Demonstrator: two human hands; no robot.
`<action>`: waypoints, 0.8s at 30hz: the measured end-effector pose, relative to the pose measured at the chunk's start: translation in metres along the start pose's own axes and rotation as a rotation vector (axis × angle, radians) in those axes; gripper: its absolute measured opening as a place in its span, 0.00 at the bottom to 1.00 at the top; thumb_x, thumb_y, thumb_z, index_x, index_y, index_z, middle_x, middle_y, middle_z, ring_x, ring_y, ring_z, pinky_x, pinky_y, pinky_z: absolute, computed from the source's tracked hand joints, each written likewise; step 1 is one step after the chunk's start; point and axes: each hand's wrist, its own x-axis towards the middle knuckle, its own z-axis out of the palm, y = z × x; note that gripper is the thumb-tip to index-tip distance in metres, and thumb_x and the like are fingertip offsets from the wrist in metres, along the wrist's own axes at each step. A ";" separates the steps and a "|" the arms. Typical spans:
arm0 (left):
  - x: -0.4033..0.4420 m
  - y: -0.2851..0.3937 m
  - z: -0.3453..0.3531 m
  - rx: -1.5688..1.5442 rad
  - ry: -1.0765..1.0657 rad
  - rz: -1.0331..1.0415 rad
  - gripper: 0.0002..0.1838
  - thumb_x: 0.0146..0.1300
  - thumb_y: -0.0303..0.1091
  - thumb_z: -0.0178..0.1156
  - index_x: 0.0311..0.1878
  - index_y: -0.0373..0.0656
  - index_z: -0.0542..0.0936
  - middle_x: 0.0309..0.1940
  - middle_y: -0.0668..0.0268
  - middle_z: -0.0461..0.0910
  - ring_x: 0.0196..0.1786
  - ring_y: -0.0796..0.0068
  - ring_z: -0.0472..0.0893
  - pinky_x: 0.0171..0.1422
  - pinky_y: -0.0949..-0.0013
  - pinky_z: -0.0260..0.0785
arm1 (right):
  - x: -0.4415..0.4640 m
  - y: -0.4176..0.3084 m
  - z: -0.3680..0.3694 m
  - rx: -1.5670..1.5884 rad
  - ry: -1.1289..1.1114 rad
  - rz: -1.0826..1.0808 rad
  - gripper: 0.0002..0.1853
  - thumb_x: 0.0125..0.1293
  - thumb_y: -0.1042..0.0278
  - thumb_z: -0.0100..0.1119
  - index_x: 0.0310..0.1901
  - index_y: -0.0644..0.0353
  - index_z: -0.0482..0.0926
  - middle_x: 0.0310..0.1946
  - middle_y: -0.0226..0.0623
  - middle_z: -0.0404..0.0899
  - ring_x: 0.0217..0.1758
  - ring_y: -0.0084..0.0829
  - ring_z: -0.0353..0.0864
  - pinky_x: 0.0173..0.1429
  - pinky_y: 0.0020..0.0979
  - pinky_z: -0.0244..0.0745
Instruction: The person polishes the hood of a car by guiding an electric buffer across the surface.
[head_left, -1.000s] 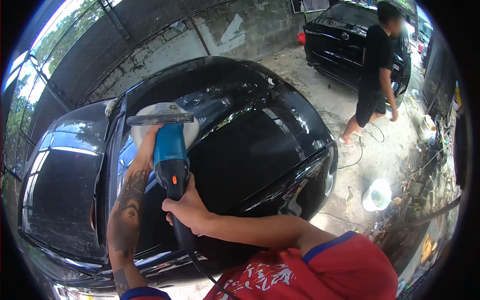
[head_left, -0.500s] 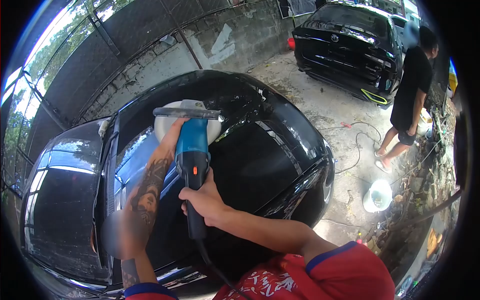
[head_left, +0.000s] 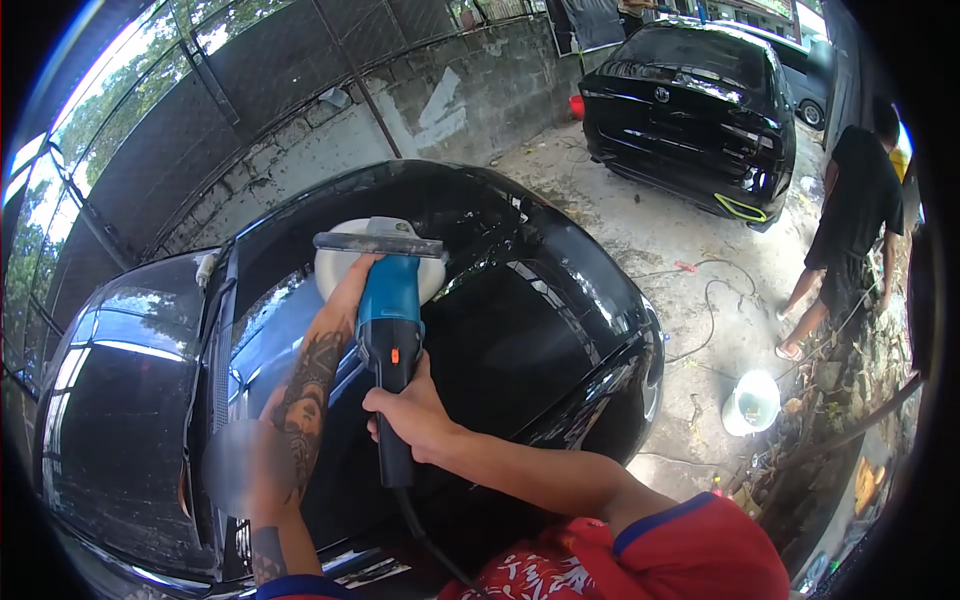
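Note:
A blue and black car polisher (head_left: pixel 390 300) with a wide pale pad (head_left: pixel 335 275) rests on the hood (head_left: pixel 480 360) of a glossy black car. My right hand (head_left: pixel 412 410) wraps around its black rear grip, just behind an orange switch. At the front, my left hand (head_left: pixel 358 275) is closed by the dark crossbar handle (head_left: pixel 335 242), its fingers partly hidden by the tool. A black power cord (head_left: pixel 418 530) runs from the grip down past my red shirt.
Another black car (head_left: pixel 690 120) stands at the back right. A person in dark clothes (head_left: pixel 862 210) bends over near the right edge. On the concrete are a white bucket (head_left: pixel 750 403) and a looped cable (head_left: pixel 710 295). A block wall (head_left: pixel 300 150) borders the left side.
The polisher sits slightly lower in view, with both hands still on it. The other person has moved right and bent down. The whole view has shifted a little.

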 end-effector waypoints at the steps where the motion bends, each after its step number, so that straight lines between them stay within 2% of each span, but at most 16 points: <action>1: -0.004 -0.003 -0.002 0.005 -0.003 0.013 0.28 0.75 0.36 0.54 0.73 0.35 0.66 0.67 0.53 0.72 0.72 0.66 0.70 0.75 0.65 0.63 | -0.001 0.006 0.001 -0.008 -0.010 0.029 0.40 0.57 0.83 0.61 0.66 0.47 0.50 0.36 0.41 0.71 0.22 0.32 0.78 0.25 0.38 0.78; 10: -0.076 -0.022 -0.080 -0.008 0.100 0.159 0.28 0.74 0.36 0.55 0.73 0.35 0.66 0.68 0.53 0.72 0.72 0.65 0.69 0.75 0.65 0.62 | -0.041 0.054 0.039 -0.036 -0.140 0.087 0.44 0.57 0.84 0.59 0.69 0.48 0.45 0.38 0.43 0.70 0.20 0.31 0.77 0.23 0.34 0.75; 12: -0.089 -0.026 -0.100 -0.016 0.130 0.182 0.28 0.74 0.37 0.55 0.73 0.36 0.66 0.68 0.53 0.71 0.72 0.65 0.69 0.76 0.65 0.61 | -0.051 0.065 0.047 -0.067 -0.215 0.113 0.50 0.58 0.81 0.58 0.74 0.50 0.35 0.36 0.41 0.71 0.20 0.27 0.75 0.24 0.31 0.74; 13: -0.103 -0.030 -0.111 -0.023 0.148 0.200 0.28 0.74 0.37 0.55 0.73 0.36 0.66 0.68 0.53 0.71 0.72 0.64 0.69 0.76 0.65 0.61 | -0.056 0.067 0.051 -0.119 -0.220 0.128 0.51 0.58 0.80 0.58 0.74 0.50 0.33 0.36 0.41 0.73 0.20 0.26 0.75 0.25 0.30 0.74; 16: -0.124 -0.037 -0.137 -0.023 0.189 0.245 0.28 0.74 0.37 0.55 0.73 0.36 0.66 0.68 0.53 0.71 0.72 0.64 0.69 0.76 0.65 0.61 | -0.060 0.074 0.056 -0.157 -0.295 0.153 0.51 0.59 0.80 0.58 0.75 0.51 0.33 0.33 0.39 0.73 0.20 0.27 0.75 0.25 0.30 0.74; 17: -0.129 -0.037 -0.147 -0.021 0.204 0.267 0.28 0.74 0.37 0.55 0.73 0.36 0.66 0.68 0.53 0.71 0.72 0.64 0.69 0.76 0.65 0.61 | -0.060 0.078 0.060 -0.121 -0.280 0.207 0.47 0.57 0.81 0.59 0.72 0.50 0.41 0.33 0.41 0.72 0.20 0.29 0.77 0.22 0.32 0.74; 20: -0.128 -0.035 -0.175 0.025 0.211 0.334 0.28 0.73 0.37 0.55 0.73 0.36 0.66 0.68 0.52 0.71 0.72 0.64 0.69 0.76 0.65 0.60 | -0.062 0.088 0.067 -0.157 -0.293 0.189 0.51 0.55 0.77 0.61 0.74 0.51 0.37 0.32 0.42 0.72 0.20 0.31 0.76 0.23 0.36 0.76; 24: -0.115 -0.036 -0.198 0.031 0.212 0.380 0.29 0.73 0.37 0.55 0.73 0.36 0.66 0.68 0.52 0.71 0.73 0.63 0.69 0.77 0.65 0.60 | -0.063 0.084 0.067 -0.159 -0.319 0.231 0.51 0.53 0.80 0.58 0.75 0.47 0.40 0.40 0.47 0.71 0.20 0.32 0.75 0.21 0.34 0.74</action>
